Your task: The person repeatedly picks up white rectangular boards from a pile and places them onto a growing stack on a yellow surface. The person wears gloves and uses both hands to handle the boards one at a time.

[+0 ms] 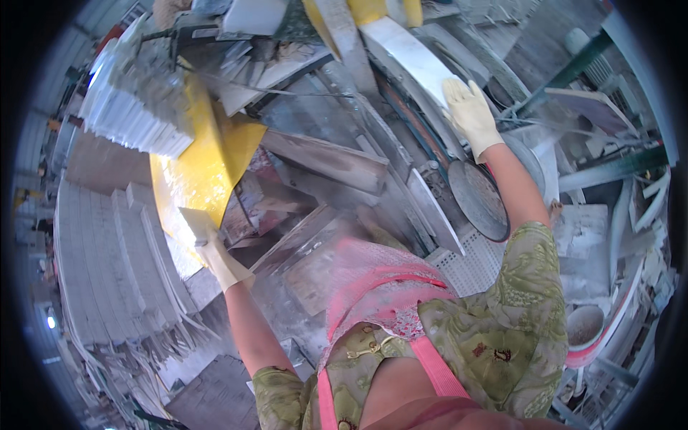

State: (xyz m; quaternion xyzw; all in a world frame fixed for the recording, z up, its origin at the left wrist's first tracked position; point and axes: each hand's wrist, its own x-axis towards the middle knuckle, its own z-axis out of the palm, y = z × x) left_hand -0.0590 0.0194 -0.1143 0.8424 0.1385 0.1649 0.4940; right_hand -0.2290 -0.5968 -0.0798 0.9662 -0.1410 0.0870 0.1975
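Observation:
Both my hands wear cream gloves. On the left, my left hand (220,261) is closed round a small flat pale tile (196,223), which it holds over the lower end of a wet, shiny yellow sheet (193,175). My right hand (471,118) reaches forward at the upper right. Its fingers are stretched out and rest on the near end of a long white strip (405,56), with nothing visibly gripped. The strip runs away from me towards more yellow sheeting (367,10).
A stack of thin pale slabs (132,97) stands on the yellow sheet at the far left. Beside it are long grey strips (93,251). Wooden boards (326,159) lie between my arms. A round dark disc (478,201) sits under my right forearm, near a perforated white panel (469,261).

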